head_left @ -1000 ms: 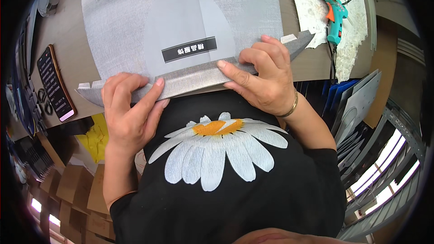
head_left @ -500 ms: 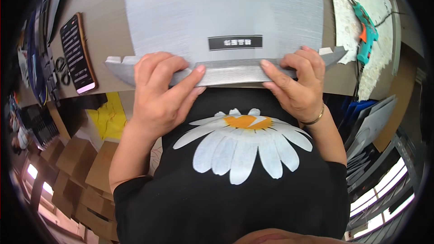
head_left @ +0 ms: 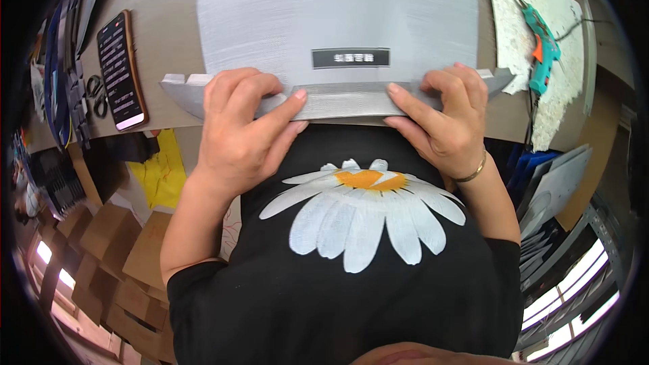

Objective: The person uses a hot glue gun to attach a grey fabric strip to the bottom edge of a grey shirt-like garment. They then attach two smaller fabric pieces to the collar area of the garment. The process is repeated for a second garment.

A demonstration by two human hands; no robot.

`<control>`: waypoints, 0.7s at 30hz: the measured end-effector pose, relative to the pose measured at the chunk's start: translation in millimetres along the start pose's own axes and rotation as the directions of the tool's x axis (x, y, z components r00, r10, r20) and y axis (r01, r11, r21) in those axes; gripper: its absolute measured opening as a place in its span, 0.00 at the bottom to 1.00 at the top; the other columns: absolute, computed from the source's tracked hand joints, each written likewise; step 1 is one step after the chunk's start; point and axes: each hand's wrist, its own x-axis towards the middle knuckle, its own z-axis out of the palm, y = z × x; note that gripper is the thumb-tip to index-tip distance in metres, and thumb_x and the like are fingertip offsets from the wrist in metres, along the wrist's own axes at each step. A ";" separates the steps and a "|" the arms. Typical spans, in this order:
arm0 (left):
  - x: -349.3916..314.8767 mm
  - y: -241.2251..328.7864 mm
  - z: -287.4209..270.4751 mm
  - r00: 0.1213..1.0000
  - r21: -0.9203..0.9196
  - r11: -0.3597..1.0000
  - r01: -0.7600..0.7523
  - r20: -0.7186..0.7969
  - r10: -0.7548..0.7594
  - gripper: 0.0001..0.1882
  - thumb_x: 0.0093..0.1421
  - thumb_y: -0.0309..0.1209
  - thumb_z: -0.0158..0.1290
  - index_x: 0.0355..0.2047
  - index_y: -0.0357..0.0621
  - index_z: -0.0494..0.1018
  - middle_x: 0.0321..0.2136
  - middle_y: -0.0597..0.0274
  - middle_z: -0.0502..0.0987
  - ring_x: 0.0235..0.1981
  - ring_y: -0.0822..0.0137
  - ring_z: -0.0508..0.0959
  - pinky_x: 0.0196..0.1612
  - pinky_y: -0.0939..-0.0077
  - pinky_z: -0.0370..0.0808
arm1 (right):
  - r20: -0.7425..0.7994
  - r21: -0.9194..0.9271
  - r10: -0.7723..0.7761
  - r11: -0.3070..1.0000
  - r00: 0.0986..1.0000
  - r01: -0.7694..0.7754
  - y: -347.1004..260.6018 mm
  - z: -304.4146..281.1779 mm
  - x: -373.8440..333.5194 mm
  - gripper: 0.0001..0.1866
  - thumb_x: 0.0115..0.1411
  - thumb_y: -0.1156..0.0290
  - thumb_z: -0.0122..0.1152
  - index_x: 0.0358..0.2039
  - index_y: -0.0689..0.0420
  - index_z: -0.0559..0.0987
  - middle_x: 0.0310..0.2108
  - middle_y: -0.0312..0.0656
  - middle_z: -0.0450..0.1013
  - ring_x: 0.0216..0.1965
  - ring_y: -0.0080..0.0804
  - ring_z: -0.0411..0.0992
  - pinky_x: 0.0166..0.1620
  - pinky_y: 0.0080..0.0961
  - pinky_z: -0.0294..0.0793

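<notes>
Grey sheet (head_left: 341, 30), folded edge in both grips (head_left: 236, 128) (head_left: 449, 125)

Head cam (L of pair, wide fisheye), upright: looks steeply down past wearer's blk T-shirt (head_left: 304, 311), nr side, to L hand (head_left: 243, 128), R hand (head_left: 443, 122) & tabletop (head_left: 162, 40), far side; close range.

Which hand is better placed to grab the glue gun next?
Probably the right hand: it's nearer the teal glue gun. The left hand is farther away; both hold the grey flap.
</notes>
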 end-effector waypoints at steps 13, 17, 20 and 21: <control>20.7 21.8 10.9 0.994 0.191 0.981 -0.044 0.109 0.024 0.25 0.48 0.32 0.66 0.50 0.59 0.81 0.28 0.66 0.63 0.34 0.62 0.67 0.54 0.57 0.64 | -0.026 -0.021 -0.004 1.000 1.000 0.003 4.0 -7.3 -0.5 0.19 0.47 0.55 0.72 0.41 0.45 0.84 0.42 0.35 0.72 0.47 0.36 0.69 0.58 0.44 0.64; 22.3 21.7 10.2 0.992 0.167 0.985 -0.047 0.126 0.026 0.24 0.49 0.32 0.66 0.49 0.59 0.81 0.28 0.66 0.63 0.33 0.62 0.67 0.51 0.59 0.64 | -0.040 -0.023 -0.007 1.000 0.999 0.006 9.1 -3.4 -4.7 0.19 0.47 0.55 0.72 0.41 0.44 0.84 0.42 0.34 0.72 0.47 0.36 0.69 0.59 0.44 0.63; 23.6 19.5 8.2 0.991 0.149 0.988 -0.052 0.129 0.033 0.24 0.49 0.32 0.65 0.49 0.58 0.81 0.28 0.65 0.64 0.33 0.61 0.67 0.49 0.60 0.64 | -0.028 0.000 0.000 1.000 1.000 0.000 5.8 -5.8 -1.1 0.20 0.46 0.55 0.72 0.40 0.44 0.84 0.44 0.34 0.72 0.49 0.35 0.68 0.60 0.44 0.61; 24.4 19.4 8.4 0.990 0.146 0.988 -0.058 0.132 0.039 0.24 0.49 0.32 0.65 0.49 0.57 0.82 0.28 0.65 0.64 0.33 0.61 0.67 0.48 0.60 0.64 | -0.020 0.012 0.009 1.000 1.000 -0.009 3.8 -6.1 -0.3 0.20 0.45 0.55 0.73 0.40 0.44 0.84 0.45 0.34 0.72 0.50 0.35 0.68 0.61 0.44 0.60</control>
